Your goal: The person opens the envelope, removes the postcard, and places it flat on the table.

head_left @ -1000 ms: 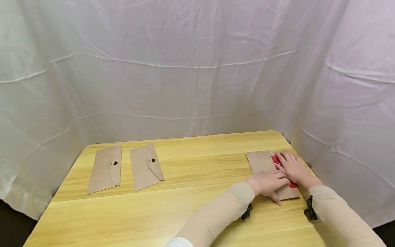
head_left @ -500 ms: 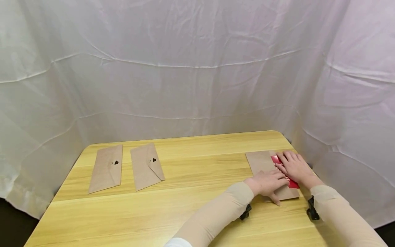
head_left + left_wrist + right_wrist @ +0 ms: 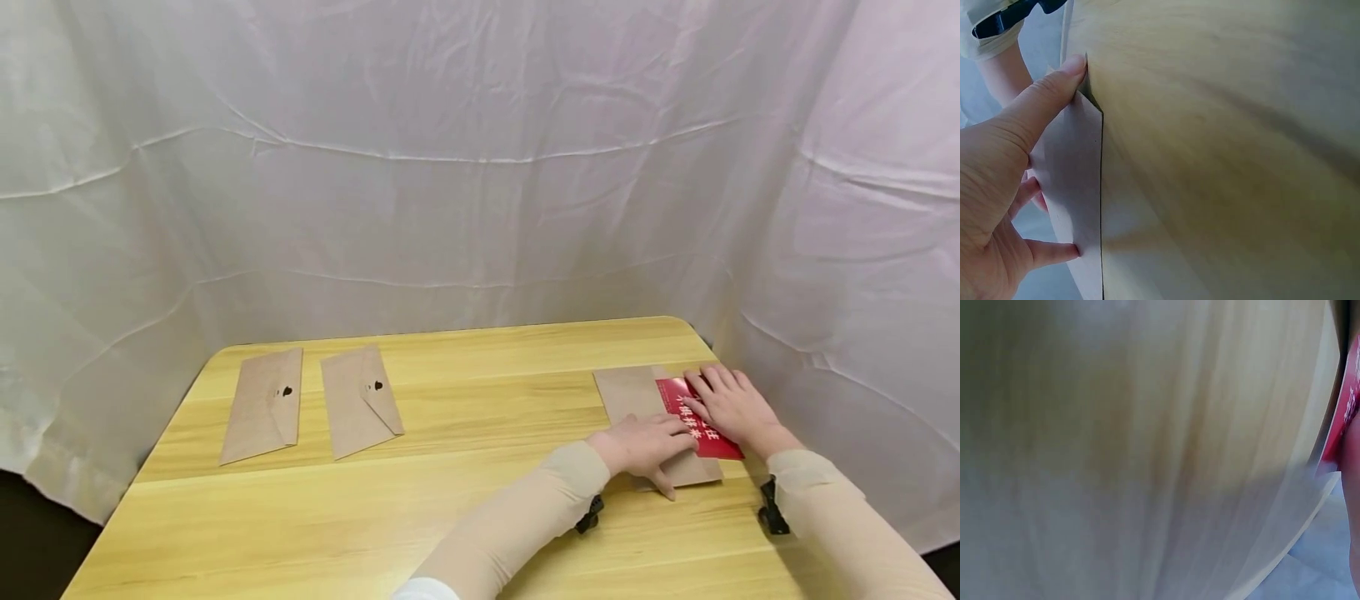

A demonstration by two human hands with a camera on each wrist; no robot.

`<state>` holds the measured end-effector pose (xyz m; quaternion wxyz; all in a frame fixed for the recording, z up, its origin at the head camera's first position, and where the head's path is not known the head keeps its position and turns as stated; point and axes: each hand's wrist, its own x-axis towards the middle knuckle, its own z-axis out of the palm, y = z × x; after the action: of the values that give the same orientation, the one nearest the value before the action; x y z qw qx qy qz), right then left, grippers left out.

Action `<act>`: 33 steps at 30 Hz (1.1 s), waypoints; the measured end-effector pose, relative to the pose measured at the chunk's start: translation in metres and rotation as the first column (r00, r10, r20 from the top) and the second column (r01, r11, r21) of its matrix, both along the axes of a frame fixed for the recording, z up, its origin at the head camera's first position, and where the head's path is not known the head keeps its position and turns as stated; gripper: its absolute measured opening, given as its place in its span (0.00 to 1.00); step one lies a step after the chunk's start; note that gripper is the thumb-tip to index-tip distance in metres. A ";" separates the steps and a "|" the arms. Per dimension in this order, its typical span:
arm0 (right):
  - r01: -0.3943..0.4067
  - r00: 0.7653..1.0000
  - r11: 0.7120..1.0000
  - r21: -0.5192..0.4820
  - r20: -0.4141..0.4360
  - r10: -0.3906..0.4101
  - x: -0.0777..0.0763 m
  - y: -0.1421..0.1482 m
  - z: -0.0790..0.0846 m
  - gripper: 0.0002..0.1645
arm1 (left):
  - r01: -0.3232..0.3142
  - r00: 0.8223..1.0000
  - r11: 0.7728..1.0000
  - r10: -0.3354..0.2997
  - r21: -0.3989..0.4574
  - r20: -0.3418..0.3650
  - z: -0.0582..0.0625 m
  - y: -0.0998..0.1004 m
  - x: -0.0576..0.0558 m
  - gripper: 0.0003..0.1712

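Observation:
A brown paper envelope (image 3: 626, 390) lies at the right of the table in the head view. A red card (image 3: 678, 404) with white printed characters sticks out of its right side. My left hand (image 3: 643, 442) rests on the envelope, fingers spread, holding it down. In the left wrist view, the left thumb (image 3: 1054, 87) lies at the envelope's corner, where a small gap shows at the edge. My right hand (image 3: 731, 406) lies over the red card's right part, fingers and thumb on its upper face. The right wrist view catches only a strip of the card (image 3: 1341, 419) beside that hand.
Two more brown envelopes, one at far left (image 3: 262, 408) and one beside it (image 3: 360, 404), lie with flaps folded and small dark marks. The wooden table (image 3: 480, 400) has white curtains (image 3: 480, 167) behind and at both sides, close to the right hand.
The red card has slid to the right with my right hand, so more of its white lettering shows. My left hand stays on the envelope, which has barely shifted.

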<state>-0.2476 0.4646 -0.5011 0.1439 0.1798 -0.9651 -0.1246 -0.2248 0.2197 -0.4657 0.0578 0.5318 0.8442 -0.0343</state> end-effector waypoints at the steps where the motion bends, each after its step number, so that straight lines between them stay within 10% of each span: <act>1: -0.001 1.000 1.000 0.006 -0.003 0.001 0.000 0.000 0.000 0.33 | 0.002 1.000 1.000 -0.002 -0.001 -0.003 0.000 -0.001 0.000 0.47; 33: 0.055 0.998 0.993 0.104 0.026 -0.058 0.007 0.021 0.004 0.34 | 0.035 0.999 0.999 -0.034 -0.023 0.015 -0.001 -0.020 -0.007 0.49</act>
<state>-0.2405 0.4859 -0.4972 0.1168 0.1615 -0.9641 -0.1757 -0.2323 0.1995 -0.4663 0.0695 0.5457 0.8340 -0.0414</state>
